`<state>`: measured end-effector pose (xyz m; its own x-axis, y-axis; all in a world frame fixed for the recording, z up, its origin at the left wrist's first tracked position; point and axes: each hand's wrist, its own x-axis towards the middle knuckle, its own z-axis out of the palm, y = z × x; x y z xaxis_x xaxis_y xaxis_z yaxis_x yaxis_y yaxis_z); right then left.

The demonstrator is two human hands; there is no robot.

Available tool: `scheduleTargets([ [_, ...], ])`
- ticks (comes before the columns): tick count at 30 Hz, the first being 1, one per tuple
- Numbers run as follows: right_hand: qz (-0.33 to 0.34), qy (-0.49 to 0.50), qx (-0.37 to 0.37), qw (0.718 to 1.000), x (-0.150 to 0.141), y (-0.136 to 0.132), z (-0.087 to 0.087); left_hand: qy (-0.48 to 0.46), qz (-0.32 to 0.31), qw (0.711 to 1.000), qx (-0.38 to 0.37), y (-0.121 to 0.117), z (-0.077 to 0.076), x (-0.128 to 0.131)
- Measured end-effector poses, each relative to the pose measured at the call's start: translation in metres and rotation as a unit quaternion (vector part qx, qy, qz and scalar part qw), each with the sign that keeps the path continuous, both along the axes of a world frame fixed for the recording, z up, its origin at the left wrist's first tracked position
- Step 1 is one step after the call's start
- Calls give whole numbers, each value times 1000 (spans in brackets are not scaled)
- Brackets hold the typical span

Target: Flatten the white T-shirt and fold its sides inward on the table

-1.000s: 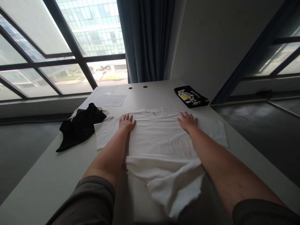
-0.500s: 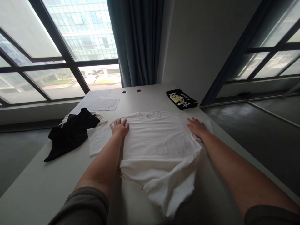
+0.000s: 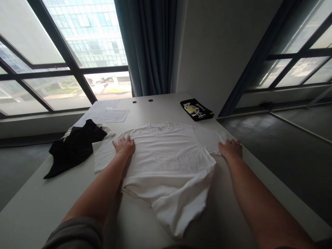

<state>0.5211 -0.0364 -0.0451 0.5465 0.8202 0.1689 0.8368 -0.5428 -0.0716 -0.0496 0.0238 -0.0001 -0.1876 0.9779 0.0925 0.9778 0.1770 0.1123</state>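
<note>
A white T-shirt (image 3: 166,152) lies spread on the table, its neckline away from me and its lower part folded and bunched toward me. My left hand (image 3: 124,145) rests on the shirt where the left sleeve meets the body, fingers spread. Over at the opposite side, my right hand (image 3: 230,148) lies on the outer end of the right sleeve, close to the table edge, with its fingers apart. Part of the left sleeve sticks out beyond my left hand, flat on the table.
A crumpled black garment (image 3: 74,147) lies at the left over something pale. At the back right is a folded black cloth item (image 3: 196,109) with white and yellow print. Paper sheets (image 3: 116,115) lie at the back left of the white table (image 3: 145,224).
My right hand has moved outward from the shoulder area to the sleeve's end, and the right sleeve now lies more spread out. My left hand stays on the shirt.
</note>
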Motion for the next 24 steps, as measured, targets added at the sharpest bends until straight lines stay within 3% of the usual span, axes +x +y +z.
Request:
scheduleTargets([
  [2, 40, -29, 25, 999, 3, -2, 1, 5, 9, 1000, 4, -30, 2, -23],
  [6, 84, -50, 60, 993, 10, -6, 6, 31, 60, 995, 78, -100, -1, -93],
  [10, 32, -14, 98, 995, 3, -2, 12, 18, 129, 991, 22, -144, -8, -139],
  [14, -34, 77, 165, 983, -5, -1, 17, 17, 130, 991, 0, -143, -11, -137],
  [19, 29, 148, 219, 964, 0, -14, 15, 24, 91, 996, 0, -126, -13, -125],
  [24, 54, 187, 277, 941, 2, -19, 12, 21, 83, 996, 6, -126, -16, -130],
])
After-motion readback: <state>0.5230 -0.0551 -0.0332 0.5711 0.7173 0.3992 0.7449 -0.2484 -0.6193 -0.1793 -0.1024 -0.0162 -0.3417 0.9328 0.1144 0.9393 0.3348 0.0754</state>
